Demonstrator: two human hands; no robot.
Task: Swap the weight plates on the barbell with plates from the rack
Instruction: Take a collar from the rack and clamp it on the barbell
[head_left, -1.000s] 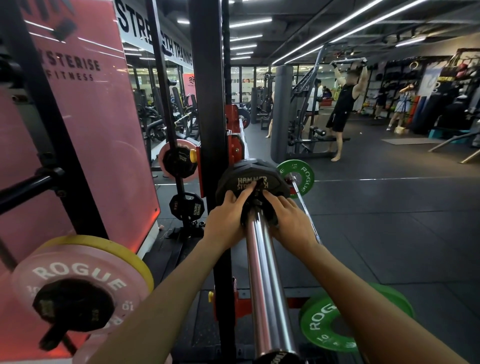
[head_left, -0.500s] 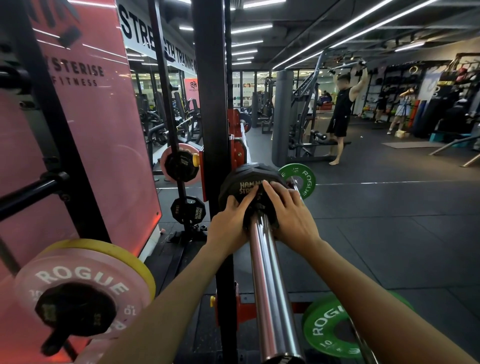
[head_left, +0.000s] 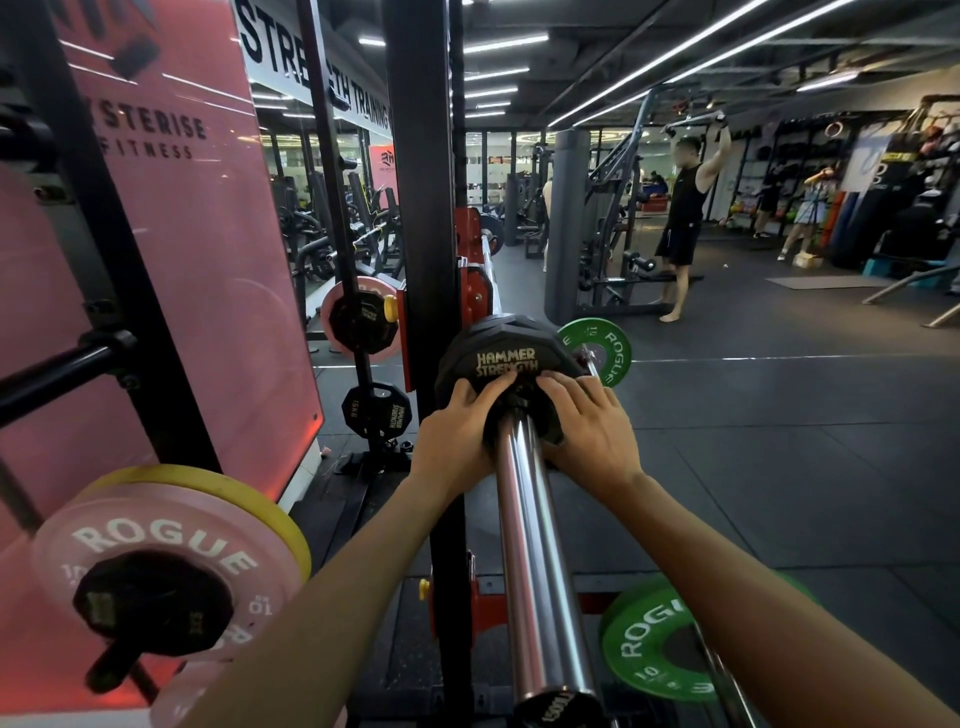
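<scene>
A chrome barbell sleeve (head_left: 535, 561) runs away from me through the middle of the view. A black Hammer Strength plate (head_left: 501, 345) sits on it at the far end, close to the black rack upright (head_left: 423, 208). My left hand (head_left: 454, 434) presses flat on the plate's face left of the sleeve. On the other side of the sleeve my right hand (head_left: 589, 426) lies on the plate too, fingers spread over the hub. Rack pegs on the left carry a pink Rogue plate (head_left: 166, 561) with a yellow one behind it.
Further rack pegs hold a small black plate (head_left: 376, 413) and a pink plate (head_left: 358, 317). A second bar low on the right carries green Rogue plates (head_left: 657, 642) near and far (head_left: 602, 348). A person exercises at a machine (head_left: 683, 218) across the dark rubber floor.
My view has shifted a little closer and lower. Both hands have slid further onto the plate's face, the right one spreading over the hub; the plate stays at the sleeve's inner end.
</scene>
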